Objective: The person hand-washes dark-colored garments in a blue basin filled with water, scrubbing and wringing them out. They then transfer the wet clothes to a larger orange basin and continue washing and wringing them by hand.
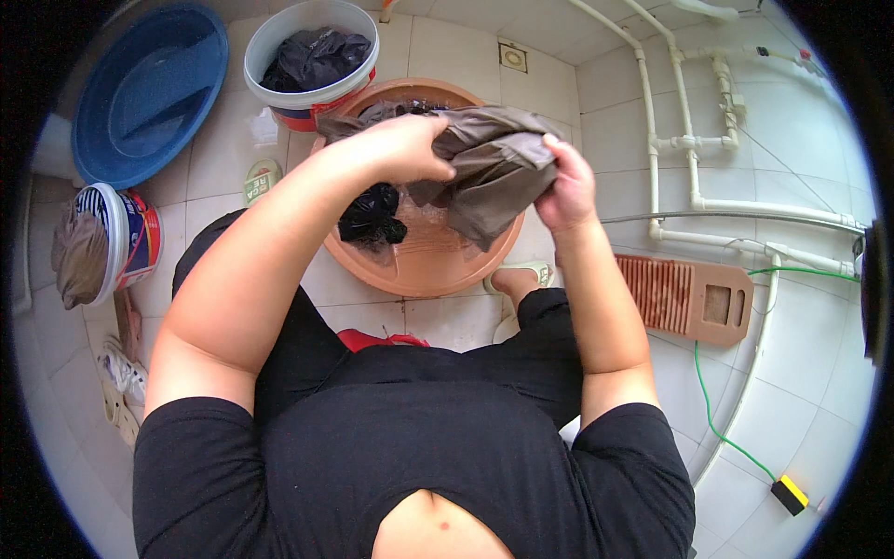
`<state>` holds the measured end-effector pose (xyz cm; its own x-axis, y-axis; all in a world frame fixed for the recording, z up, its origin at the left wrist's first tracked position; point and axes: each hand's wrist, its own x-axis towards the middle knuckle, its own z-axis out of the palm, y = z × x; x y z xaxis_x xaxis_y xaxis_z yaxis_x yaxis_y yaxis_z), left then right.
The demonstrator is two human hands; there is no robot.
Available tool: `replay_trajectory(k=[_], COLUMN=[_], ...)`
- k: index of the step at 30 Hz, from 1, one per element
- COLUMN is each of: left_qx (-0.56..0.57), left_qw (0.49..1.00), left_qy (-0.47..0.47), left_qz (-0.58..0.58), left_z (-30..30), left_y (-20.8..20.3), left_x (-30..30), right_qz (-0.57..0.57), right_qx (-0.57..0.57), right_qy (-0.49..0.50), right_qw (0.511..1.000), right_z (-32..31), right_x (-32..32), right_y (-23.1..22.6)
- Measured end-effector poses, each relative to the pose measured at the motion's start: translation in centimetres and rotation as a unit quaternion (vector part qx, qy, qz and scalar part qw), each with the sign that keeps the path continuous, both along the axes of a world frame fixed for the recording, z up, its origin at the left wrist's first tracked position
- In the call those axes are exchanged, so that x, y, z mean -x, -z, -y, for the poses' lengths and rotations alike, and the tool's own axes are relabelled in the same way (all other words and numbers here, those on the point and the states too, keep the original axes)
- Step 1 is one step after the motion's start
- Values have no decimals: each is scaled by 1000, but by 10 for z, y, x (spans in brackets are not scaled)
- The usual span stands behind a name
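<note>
I hold a grey-brown wet garment (498,172) over an orange wash basin (438,270) on the tiled floor. My left hand (405,144) grips the garment's upper left part. My right hand (563,186) grips its right edge, fingers pinched on the cloth. A black piece of clothing (371,216) lies in the basin's shallow water below my left hand.
A white bucket (279,37) with dark clothes stands behind the basin, a blue tub (149,93) at far left. A tipped bucket (126,238) with brown cloth lies at left. An orange washboard (684,296), white pipes (694,168) and a green hose (708,401) are at right.
</note>
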<state>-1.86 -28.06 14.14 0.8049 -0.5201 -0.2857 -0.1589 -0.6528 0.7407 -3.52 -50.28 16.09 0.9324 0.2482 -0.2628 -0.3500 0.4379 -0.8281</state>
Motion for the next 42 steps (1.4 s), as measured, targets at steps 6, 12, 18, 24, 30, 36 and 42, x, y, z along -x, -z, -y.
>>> replay_trajectory(k=[6, 12, 18, 24, 30, 36, 42], left_qx=[-35, -128, 243, 491, 664, 709, 719], left_qw=[983, 967, 939, 779, 648, 594, 581], left_qy=[-70, -105, -214, -262, -180, -144, -89], left_qz=[168, 193, -118, -288, -327, -352, -370], left_z=[12, -3, -8, 2, -3, -2, 4], left_y=[-5, -17, -30, -34, -39, -40, -40], left_x=[15, 4, 0, 4, 1, 3, 11], right_qz=[72, 51, 87, 67, -2, -47, 53], right_qx=[-100, 22, 578, 508, 353, 258, 345], right_qy=[-63, 39, 42, -167, -32, 148, 152], right_qw=[990, 998, 810, 842, 935, 954, 925], right_z=[0, 30, 51, -12, -49, -64, -104], right_x=[-11, -36, -15, 45, 44, 40, 63], right_y=[-64, -40, 50, 111, 139, 154, 167])
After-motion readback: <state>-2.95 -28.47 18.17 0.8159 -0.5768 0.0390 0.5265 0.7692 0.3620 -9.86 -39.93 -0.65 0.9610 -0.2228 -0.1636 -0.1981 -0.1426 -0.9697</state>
